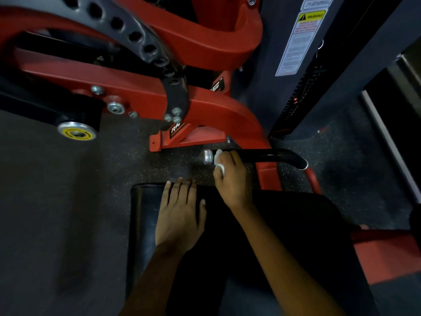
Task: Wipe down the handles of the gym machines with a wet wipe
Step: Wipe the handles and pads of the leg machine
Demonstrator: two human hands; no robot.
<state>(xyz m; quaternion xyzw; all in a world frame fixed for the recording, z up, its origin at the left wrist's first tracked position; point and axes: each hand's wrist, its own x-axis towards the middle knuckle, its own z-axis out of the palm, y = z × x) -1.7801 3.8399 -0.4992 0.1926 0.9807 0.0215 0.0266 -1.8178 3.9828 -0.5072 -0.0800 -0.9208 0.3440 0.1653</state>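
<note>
A black handle (pixel 271 156) with a silver end cap (pixel 207 156) sticks out leftward from the red frame of a gym machine, low beside the seat. My right hand (pixel 230 176) grips the handle near its capped end with a white wet wipe (pixel 219 161) bunched between fingers and bar. My left hand (pixel 180 213) rests flat, fingers straight, on the front of the black padded seat (pixel 143 201).
The machine's red frame (pixel 127 87) and a black perforated adjustment plate (pixel 145 42) fill the upper left. A dark weight-stack housing with a warning label (pixel 298 39) stands at the upper right. Speckled rubber floor (pixel 68 190) lies around the seat.
</note>
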